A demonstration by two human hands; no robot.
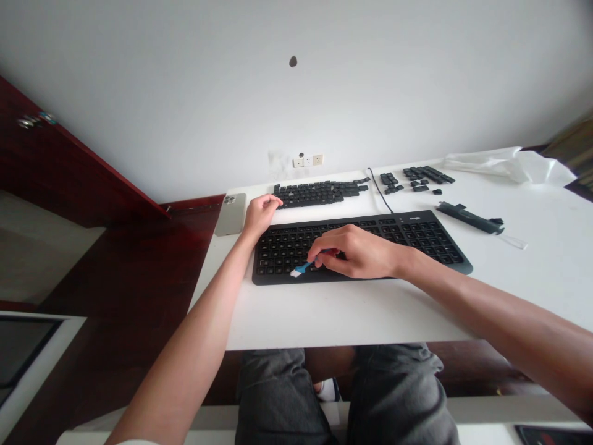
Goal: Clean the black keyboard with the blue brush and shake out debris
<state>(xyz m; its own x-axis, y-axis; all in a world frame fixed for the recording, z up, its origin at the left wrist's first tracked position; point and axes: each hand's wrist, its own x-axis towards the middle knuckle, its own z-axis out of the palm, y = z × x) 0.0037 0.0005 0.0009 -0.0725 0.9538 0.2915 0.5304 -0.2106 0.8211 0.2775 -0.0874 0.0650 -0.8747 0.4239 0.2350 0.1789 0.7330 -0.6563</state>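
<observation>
A black keyboard (pixel 282 247) with its keycaps taken off lies on the white table. My right hand (pixel 354 250) is closed around a small blue brush (pixel 303 267). The brush's white bristles point down at the keyboard's front left part. At the keyboard's back left corner is my left hand (pixel 262 216), fingers curled together and their tips beside the loose black keycaps (pixel 315 193). Whatever those fingers may hold is hidden. The keycaps lie in rows behind the keyboard.
Left of the keycaps lies a phone (pixel 231 214). More keycaps (pixel 428 174) sit at the back right, near a crumpled white plastic bag (pixel 509 165). A dark strip-like tool (pixel 470 217) rests right of the keyboard. The keyboard's cable (pixel 380 191) runs backward toward the wall.
</observation>
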